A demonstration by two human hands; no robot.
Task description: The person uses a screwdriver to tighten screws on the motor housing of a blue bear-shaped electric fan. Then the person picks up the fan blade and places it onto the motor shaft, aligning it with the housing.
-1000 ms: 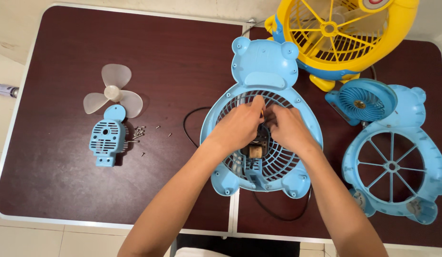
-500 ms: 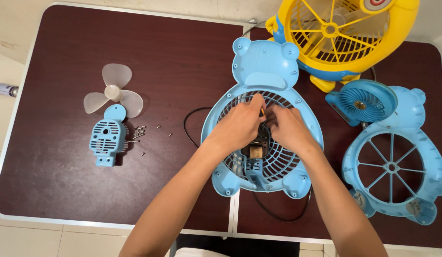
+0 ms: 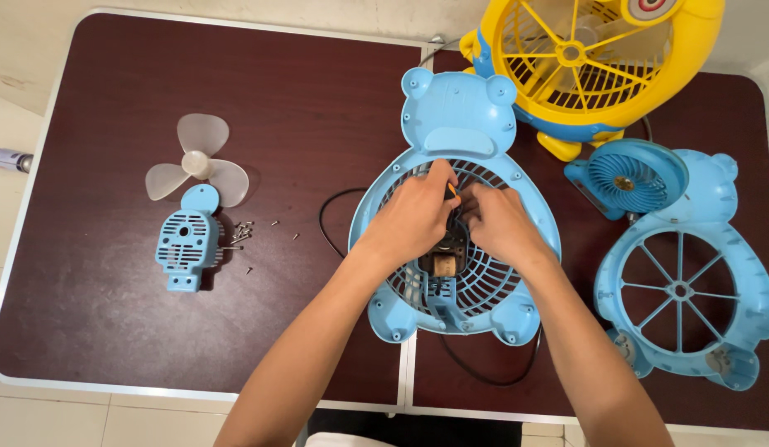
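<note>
Hands working at motor [image 3: 442, 263] inside blue bear-shaped plastic fan grille [image 3: 456, 240]: left hand [image 3: 413, 217] fingers pinching small orange-tipped piece [image 3: 453, 191], right hand [image 3: 498, 222] fingers curling, grasp unclear; grille probably light, brittle, best gripping rim.

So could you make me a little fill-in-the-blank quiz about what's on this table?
1. Both hands, left hand and right hand, work over the grille of the bear-shaped ____ plastic fan housing.
2. The translucent white fan blade has ____ vanes.
3. The loose small screws lie just right of the small blue vented motor cover, on the dark ____ table.

Missing words: blue; three; brown
</note>
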